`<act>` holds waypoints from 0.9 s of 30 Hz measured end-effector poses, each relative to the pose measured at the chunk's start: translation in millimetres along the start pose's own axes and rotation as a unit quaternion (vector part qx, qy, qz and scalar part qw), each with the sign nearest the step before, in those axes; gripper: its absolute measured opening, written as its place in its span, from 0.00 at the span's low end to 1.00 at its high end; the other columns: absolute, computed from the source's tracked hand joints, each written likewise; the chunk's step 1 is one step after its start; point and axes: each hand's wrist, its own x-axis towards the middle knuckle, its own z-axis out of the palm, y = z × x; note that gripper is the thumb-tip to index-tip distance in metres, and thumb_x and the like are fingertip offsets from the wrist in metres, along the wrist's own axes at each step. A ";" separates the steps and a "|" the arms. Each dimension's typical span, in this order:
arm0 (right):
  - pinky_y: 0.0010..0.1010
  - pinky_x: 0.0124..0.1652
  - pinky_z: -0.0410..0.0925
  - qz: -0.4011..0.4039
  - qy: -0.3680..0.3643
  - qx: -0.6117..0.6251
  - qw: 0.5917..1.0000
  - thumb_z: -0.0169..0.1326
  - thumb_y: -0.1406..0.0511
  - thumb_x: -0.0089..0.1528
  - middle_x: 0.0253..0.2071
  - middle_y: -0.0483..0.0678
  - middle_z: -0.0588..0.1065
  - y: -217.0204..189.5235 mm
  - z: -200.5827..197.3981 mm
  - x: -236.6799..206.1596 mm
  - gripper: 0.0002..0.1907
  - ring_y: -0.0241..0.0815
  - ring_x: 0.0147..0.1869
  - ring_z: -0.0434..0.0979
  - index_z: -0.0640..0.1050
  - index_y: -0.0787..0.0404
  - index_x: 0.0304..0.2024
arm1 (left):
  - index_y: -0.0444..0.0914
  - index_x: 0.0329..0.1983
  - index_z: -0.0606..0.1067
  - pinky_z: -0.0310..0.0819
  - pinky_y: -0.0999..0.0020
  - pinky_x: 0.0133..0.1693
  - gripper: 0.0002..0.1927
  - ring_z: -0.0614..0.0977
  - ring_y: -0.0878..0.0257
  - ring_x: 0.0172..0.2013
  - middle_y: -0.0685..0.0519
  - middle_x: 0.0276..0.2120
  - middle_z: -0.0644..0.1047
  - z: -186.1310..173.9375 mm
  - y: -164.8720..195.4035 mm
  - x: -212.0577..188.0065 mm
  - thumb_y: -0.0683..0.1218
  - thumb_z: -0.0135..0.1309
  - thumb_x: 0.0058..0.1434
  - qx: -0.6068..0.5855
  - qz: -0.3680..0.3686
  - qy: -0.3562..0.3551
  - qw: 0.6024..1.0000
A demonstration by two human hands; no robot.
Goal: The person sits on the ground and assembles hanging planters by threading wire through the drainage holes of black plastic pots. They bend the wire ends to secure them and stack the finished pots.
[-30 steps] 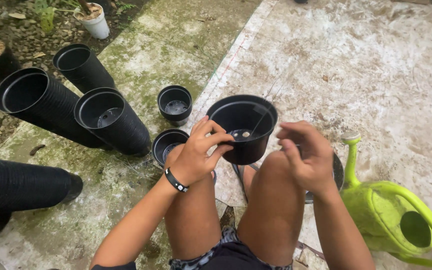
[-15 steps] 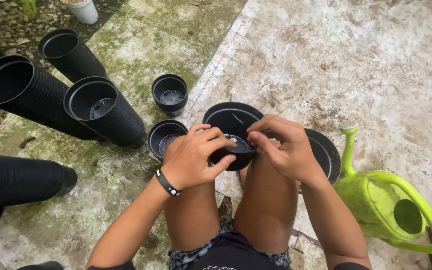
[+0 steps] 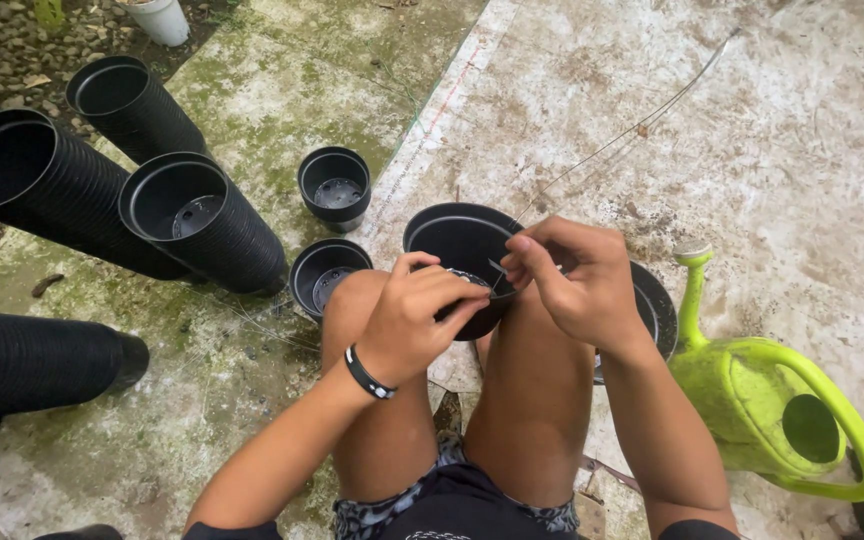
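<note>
I see a black plastic pot (image 3: 457, 245) held between the knees, its mouth tipped toward the far side; what I can see of its inside holds nothing. My left hand (image 3: 414, 318) is curled around the pot's near rim, fingers closed on it, a black wristband (image 3: 367, 373) at the wrist. My right hand (image 3: 574, 275) is pinched shut on a thin wire (image 3: 624, 135) at the pot's rim; the wire runs away to the far right across the concrete floor (image 3: 752, 120). Both forearms come up from the near edge, elbows bent, and the hands meet just above the knees.

To the left of the held pot, a small black pot (image 3: 324, 275) stands just beside my left knee, and another small black pot (image 3: 334, 186) stands a little farther off; both are upright and show only their drain holes. Farther left, long stacks of black pots (image 3: 202, 220) lie on their sides on mossy ground, open mouths toward me. Another black pot (image 3: 654, 305) peeks out from behind my right hand. On the near right lies a lime-green watering can (image 3: 762, 400), its spout pointing up; I cannot tell what it holds.
</note>
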 end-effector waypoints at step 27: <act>0.29 0.35 0.74 -0.007 -0.150 -0.095 0.984 0.58 0.66 0.64 0.30 0.49 0.81 -16.8 -13.9 25.9 0.07 0.38 0.35 0.84 0.82 0.65 0.39 | 0.38 0.39 0.82 0.80 0.66 0.40 0.07 0.86 0.61 0.35 0.51 0.35 0.83 -28.7 -25.8 53.0 0.44 0.64 0.57 -0.176 -0.059 -0.323 0.928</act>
